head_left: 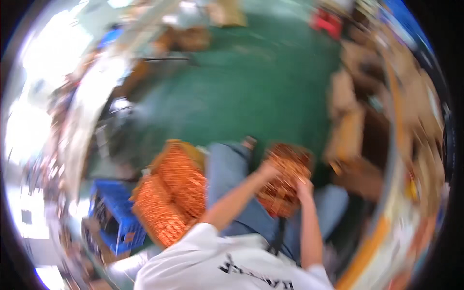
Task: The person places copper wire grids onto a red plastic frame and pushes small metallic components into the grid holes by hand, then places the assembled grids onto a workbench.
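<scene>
The whole picture is smeared by motion. Between my knees stands a box filled with shiny copper-brown pieces, too blurred to name. My left hand reaches to the left side of these pieces. On their right side is my right hand. The fingers of both hands blur into the pieces, so I cannot tell whether they grip any. Left of my legs, a carton holds bright orange, ribbed-looking goods in rows.
A blue plastic crate sits beyond the orange goods on the left. Several open cardboard boxes line the right side beside a long bench edge. Ahead stretches a green floor, with a red object at its far right.
</scene>
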### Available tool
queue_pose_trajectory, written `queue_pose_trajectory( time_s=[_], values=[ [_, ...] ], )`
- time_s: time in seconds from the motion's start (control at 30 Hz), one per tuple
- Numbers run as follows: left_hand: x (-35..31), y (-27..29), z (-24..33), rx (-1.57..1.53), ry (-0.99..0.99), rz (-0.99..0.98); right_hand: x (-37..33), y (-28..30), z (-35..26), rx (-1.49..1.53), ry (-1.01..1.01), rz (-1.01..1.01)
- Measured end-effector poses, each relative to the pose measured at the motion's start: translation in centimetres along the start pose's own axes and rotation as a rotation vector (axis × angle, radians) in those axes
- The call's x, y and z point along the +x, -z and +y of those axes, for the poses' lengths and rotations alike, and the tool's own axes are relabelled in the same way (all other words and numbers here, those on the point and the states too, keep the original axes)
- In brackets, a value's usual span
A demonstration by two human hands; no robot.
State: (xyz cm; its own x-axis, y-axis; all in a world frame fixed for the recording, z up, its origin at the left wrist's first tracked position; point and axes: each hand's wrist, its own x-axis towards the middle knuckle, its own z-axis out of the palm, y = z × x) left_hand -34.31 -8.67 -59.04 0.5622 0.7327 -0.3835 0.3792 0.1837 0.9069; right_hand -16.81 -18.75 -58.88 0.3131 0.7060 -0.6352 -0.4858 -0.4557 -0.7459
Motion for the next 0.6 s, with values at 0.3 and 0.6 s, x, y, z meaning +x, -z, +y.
queue_pose_trajectory(
  time_s=[0.3,0.6],
  values=[
    [2.5,0.9,2.4,-0.587,0.257,-0.099,0.1,2.0,-0.8,-0.136,-0.266,-0.153],
    [2.3,1.0,2.4,-0.439,0.235,-0.027,-0.4,3.6,-3.8,0.073,-0.218,-0.249]
  ],
)
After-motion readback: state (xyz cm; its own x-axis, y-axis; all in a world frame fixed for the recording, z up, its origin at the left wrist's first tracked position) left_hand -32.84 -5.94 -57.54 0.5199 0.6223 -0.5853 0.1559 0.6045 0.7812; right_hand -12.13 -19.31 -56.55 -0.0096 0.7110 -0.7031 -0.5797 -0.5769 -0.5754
